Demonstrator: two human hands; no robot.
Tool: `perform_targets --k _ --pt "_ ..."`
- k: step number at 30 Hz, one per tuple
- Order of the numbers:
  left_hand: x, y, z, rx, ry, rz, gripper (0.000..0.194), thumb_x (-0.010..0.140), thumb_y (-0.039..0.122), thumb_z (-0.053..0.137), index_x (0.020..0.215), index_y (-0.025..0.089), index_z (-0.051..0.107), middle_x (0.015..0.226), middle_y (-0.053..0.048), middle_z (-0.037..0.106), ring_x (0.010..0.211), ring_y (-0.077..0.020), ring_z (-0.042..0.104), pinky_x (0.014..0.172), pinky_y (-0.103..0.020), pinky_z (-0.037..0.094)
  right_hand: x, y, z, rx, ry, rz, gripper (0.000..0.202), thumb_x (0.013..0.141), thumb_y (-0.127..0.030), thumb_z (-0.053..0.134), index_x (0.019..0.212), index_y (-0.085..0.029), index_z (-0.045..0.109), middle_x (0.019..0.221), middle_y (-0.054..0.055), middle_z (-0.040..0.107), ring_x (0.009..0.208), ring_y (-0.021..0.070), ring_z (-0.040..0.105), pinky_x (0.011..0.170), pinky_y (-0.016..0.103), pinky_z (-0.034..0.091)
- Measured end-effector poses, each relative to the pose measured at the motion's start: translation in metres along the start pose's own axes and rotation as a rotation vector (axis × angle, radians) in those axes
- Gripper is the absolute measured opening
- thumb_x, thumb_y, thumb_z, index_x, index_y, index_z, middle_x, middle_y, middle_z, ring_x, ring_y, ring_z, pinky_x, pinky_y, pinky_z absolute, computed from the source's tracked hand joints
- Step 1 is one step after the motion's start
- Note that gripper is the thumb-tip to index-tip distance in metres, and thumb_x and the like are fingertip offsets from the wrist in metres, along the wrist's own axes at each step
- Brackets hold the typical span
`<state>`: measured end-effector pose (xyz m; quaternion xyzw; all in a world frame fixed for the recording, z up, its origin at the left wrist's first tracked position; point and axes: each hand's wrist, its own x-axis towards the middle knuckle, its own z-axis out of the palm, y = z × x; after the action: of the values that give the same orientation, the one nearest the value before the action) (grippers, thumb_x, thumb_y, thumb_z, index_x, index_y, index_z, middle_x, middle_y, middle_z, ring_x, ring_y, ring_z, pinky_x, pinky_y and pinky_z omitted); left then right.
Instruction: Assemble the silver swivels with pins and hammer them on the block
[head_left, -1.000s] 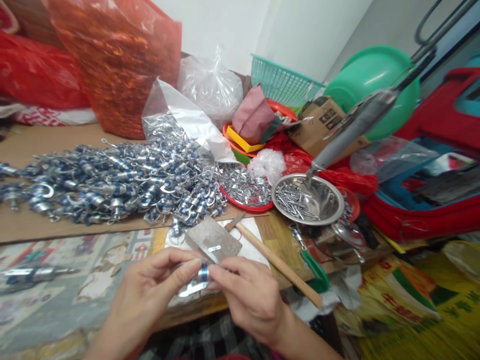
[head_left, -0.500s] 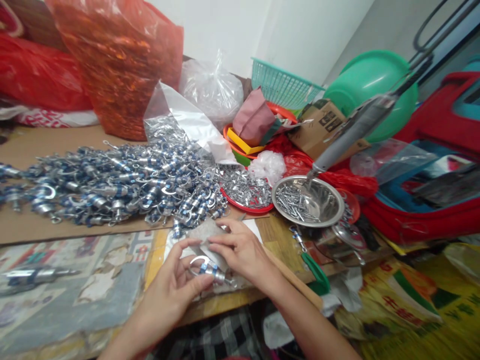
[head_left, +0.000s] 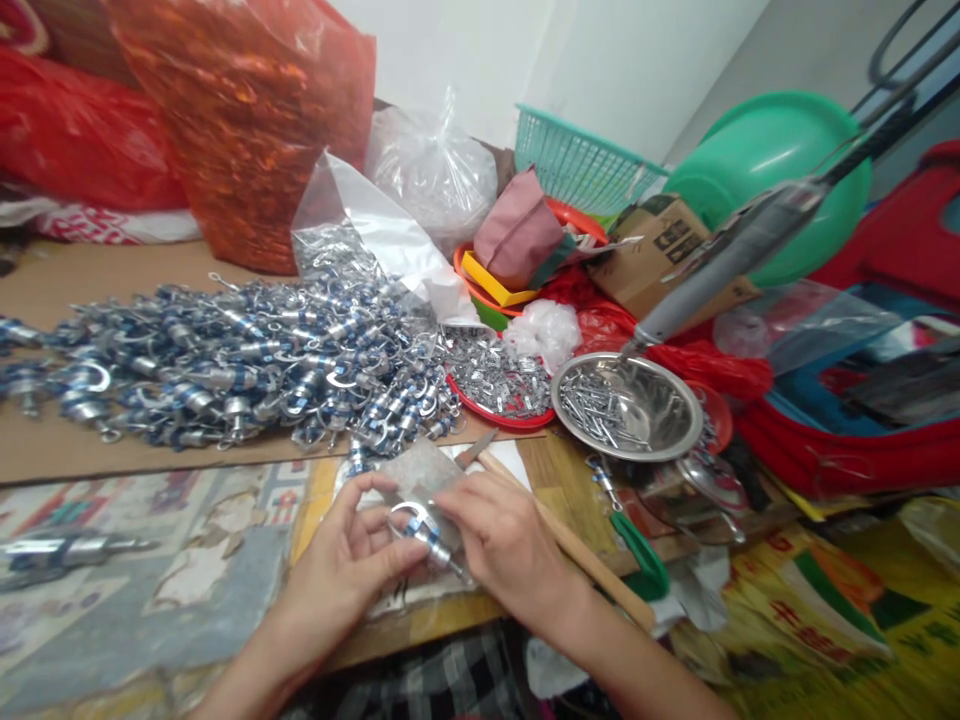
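My left hand (head_left: 356, 550) is closed on a silver metal fitting (head_left: 421, 530) with a blue band and a curved hook, gripped between thumb and fingers. My right hand (head_left: 506, 540) is closed at the fitting's right side; whatever its fingertips pinch is too small to name. Just behind both hands lies a grey plate (head_left: 420, 470). A large heap of similar fittings (head_left: 247, 370) covers the cardboard at the left and centre. Beyond my right hand, a wooden handle (head_left: 592, 560) slants along the table edge.
A steel bowl (head_left: 667, 405) holds metal pins, beside a red tray (head_left: 517, 422) of small metal parts. A grey tool (head_left: 720, 270) slants over the bowl. A green-handled item (head_left: 641, 560) lies right. Bags and a green basin (head_left: 795, 180) stand behind.
My right hand has drawn its fingers in and moved down beside the fitting, uncovering more of the grey plate. My left hand keeps hold of the fitting. The view has shifted slightly.
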<state>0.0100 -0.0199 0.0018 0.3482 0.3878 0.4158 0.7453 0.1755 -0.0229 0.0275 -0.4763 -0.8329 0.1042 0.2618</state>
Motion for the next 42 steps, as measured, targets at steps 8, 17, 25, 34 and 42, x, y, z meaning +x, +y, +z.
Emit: perform_targets --k 8,17,25,34,42 --pt "-0.001 0.0 0.001 -0.04 -0.016 0.018 0.05 0.065 0.013 0.07 0.097 0.025 0.035 0.069 0.005 0.065 0.064 -0.0136 0.064 0.063 -0.027 0.05 0.002 -0.014 -0.022 -0.061 -0.219 -0.006 0.022 0.078 -0.003 0.044 0.083 -0.015 0.062 0.072 0.004 0.058 0.069 0.0156 0.053 0.063 0.025 0.042" --pt "-0.002 0.0 0.002 -0.05 -0.021 0.012 0.05 0.065 0.014 0.07 0.097 0.025 0.034 0.074 0.004 0.067 0.068 -0.0154 0.066 0.065 -0.028 0.051 0.023 0.001 -0.002 0.141 -0.241 -0.004 0.018 0.079 -0.013 0.058 0.09 -0.02 0.07 0.074 0.002 0.061 0.071 0.0128 0.055 0.064 0.022 0.042" --pt "-0.003 0.001 0.003 -0.047 0.001 0.01 0.051 0.063 0.015 0.071 0.097 0.025 0.034 0.07 0.004 0.066 0.066 -0.0169 0.067 0.065 -0.031 0.052 0.007 0.018 -0.007 0.323 0.169 0.208 0.016 0.082 -0.018 0.052 0.091 -0.016 0.066 0.082 0.004 0.062 0.078 0.0137 0.057 0.07 0.024 0.045" --pt "-0.002 0.0 0.004 -0.026 0.029 0.016 0.051 0.061 0.016 0.072 0.096 0.025 0.035 0.069 0.005 0.065 0.065 -0.0178 0.067 0.064 -0.03 0.051 -0.052 0.066 -0.021 -0.13 -0.064 0.448 0.02 0.08 -0.023 0.051 0.098 -0.016 0.057 0.087 0.006 0.06 0.08 0.0193 0.059 0.07 0.031 0.047" --pt "-0.004 0.002 0.003 0.008 0.026 0.016 0.05 0.062 0.016 0.072 0.095 0.024 0.036 0.07 0.005 0.064 0.065 -0.0176 0.067 0.064 -0.031 0.05 -0.051 0.003 -0.052 -0.017 0.171 -0.001 0.049 0.084 -0.008 0.046 0.129 -0.025 0.04 0.103 0.006 0.061 0.091 0.016 0.059 0.074 0.025 0.049"
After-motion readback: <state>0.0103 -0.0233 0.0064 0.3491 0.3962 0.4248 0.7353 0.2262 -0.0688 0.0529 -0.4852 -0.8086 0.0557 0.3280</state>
